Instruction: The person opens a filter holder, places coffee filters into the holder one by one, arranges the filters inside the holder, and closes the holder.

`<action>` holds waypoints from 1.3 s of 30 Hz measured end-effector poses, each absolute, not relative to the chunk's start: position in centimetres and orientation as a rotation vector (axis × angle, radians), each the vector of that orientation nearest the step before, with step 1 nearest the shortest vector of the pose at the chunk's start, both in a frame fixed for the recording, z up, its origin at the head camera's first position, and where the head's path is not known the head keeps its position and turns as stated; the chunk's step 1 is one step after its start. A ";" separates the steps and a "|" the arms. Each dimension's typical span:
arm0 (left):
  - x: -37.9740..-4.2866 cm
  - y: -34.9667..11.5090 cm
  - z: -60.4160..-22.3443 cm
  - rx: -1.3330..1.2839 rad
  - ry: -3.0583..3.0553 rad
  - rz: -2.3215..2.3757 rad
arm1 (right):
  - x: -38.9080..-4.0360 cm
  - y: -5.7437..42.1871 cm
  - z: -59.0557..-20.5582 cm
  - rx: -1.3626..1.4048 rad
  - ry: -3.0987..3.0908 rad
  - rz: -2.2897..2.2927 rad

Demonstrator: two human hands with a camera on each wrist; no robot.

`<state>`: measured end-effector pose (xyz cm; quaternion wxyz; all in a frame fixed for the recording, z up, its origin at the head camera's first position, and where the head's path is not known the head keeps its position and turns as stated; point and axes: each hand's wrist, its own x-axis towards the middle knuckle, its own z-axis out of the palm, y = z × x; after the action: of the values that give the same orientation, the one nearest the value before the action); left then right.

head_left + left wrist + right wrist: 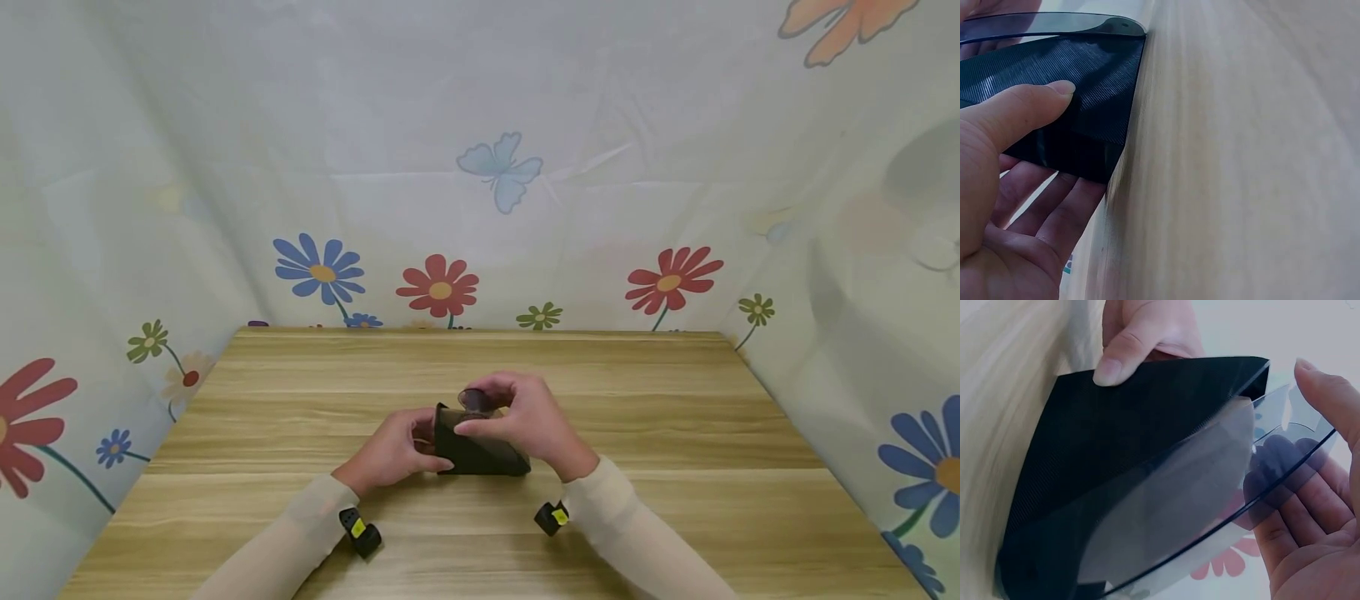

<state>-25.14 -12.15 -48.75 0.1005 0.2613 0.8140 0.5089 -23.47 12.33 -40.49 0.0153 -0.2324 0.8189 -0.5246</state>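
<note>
A black wedge-shaped box (483, 450) with finely ribbed sides stands on the table, between the two hands. Its smoky see-through lid (1166, 500) is raised at one end and joined to the box at the low end. My left hand (393, 450) grips the box's tall end, thumb on the near ribbed side and fingers at the back and underneath. Around the raised end of the lid, my right hand (532, 417) holds with thumb and fingers; several fingertips show through the clear plastic in the right wrist view. The inside of the box is mostly hidden.
The wood-grain table (637, 400) spreads out on all sides of the box. Behind it and at both sides hangs a pale curtain (585, 233) printed with flowers and butterflies. A black wrist camera (362, 533) sits on the left sleeve, another (551, 518) on the right.
</note>
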 end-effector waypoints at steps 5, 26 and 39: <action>-25.2 -12.2 -48.7 0.781 2.419 1.495 | -23.5 11.6 -40.7 -0.711 2.580 -1.594; -25.1 -12.1 -48.4 0.776 2.422 1.493 | -23.5 9.8 -41.0 -0.733 2.646 -1.506; -25.2 -12.0 -48.5 0.789 2.428 1.472 | -23.5 9.4 -41.6 -0.772 2.650 -1.513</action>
<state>-25.21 -11.99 -48.48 0.0970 0.2665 0.8200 0.4971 -23.54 9.43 -41.58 -0.0029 -0.2452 0.8419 -0.4807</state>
